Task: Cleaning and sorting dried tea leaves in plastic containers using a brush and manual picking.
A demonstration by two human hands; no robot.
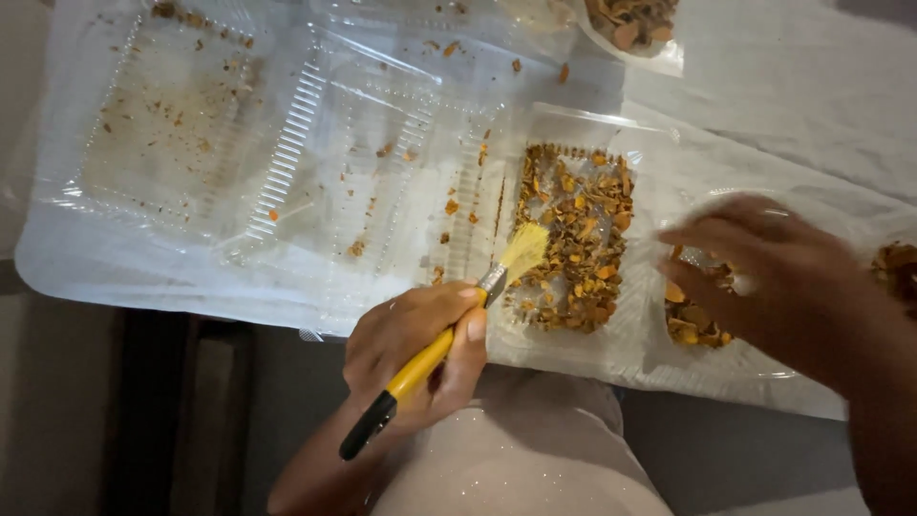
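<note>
Holding a brush (449, 339) by its yellow handle, our left hand (415, 354) is clenched around the grip, with the black handle end pointing back toward our body and the metal ferrule just past the fingers. We take the filled clear tray (573, 234) as our landmark.

Item: brush bristles, pale yellow, resting at the near left edge of the filled clear tray, touching the heap inside it.

Item: orange-brown dried pieces (578, 239), piled in the filled clear tray, rectangular compartment, near the middle of the white sheet (821, 105).

Item: our right hand (755, 263), blurred, to the right of the filled clear tray, fingers spread and curved over a second clear container (702, 315) holding more dried pieces; we cannot tell whether it grasps anything.

Item: open clear hinged box (277, 143), to the left of the filled clear tray, two shallow ribbed halves lying flat, dusted with brown crumbs and a few orange flecks.

Item: clear bag (635, 29), beyond the filled clear tray at the far edge, holding similar brown pieces, partly cut off by the view.

Item: further heap of brown pieces (898, 272), far right of the filled clear tray, partly hidden behind our right forearm.

No labels or signs are legible on any package.
</note>
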